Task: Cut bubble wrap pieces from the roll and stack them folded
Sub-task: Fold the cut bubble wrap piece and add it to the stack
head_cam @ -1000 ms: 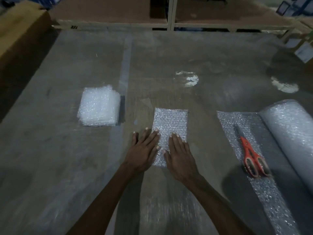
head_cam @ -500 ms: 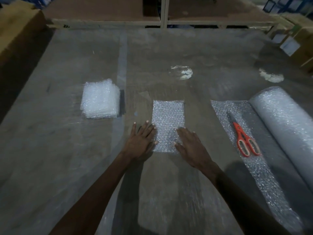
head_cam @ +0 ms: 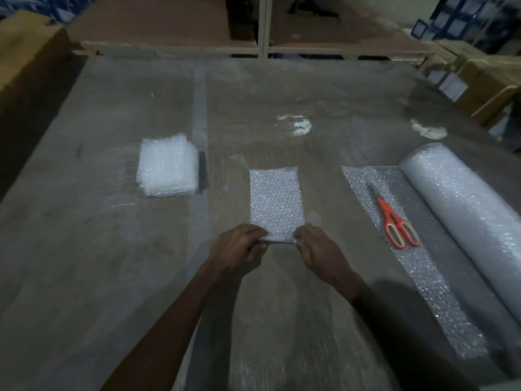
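Note:
A cut bubble wrap piece lies flat in the middle of the table, long side pointing away from me. My left hand pinches its near left corner and my right hand pinches its near right corner; the near edge is lifted slightly off the table. A stack of folded bubble wrap pieces sits to the far left. The bubble wrap roll lies at the right with a strip unrolled toward the centre, and orange-handled scissors rest on that strip.
The wide grey table carries a taped seam running away from me left of centre. Cardboard boxes stand past the far right corner, another box at the far left, and wooden shelving along the back.
My hands were pressing flat on the piece's near end; they slid apart to its near corners and now grip them, raising the near edge.

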Motion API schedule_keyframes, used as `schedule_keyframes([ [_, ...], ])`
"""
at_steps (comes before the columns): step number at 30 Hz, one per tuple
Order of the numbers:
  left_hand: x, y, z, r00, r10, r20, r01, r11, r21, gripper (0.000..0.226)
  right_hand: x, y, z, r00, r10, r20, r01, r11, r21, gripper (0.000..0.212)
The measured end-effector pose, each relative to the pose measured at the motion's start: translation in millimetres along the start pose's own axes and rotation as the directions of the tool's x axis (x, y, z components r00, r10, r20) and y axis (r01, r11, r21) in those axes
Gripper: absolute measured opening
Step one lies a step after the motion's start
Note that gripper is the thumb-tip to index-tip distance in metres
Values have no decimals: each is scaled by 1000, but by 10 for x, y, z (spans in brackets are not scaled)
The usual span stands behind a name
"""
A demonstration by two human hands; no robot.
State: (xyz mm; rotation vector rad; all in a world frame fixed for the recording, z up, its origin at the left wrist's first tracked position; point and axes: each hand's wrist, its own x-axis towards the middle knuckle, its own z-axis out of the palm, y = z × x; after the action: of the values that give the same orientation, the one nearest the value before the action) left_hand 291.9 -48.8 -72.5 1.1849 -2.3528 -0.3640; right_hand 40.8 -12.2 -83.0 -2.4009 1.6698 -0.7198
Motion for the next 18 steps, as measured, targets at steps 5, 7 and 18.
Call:
schedule_keyframes([
  [5,-67,113,-37,996,-55,-70,46,992,-121,41,-108,-2,-157,993,117,33,-121,977,174,13],
  [7,-108,155,-29,993,-104,-55,89,969,-229,31,-172,17,-231,974,222,53,-226,918,325,14],
  [18,218,209,26,811,-571,126,418,417,-807,4,248,298,-414,823,508,254,-512,469,720,36],
])
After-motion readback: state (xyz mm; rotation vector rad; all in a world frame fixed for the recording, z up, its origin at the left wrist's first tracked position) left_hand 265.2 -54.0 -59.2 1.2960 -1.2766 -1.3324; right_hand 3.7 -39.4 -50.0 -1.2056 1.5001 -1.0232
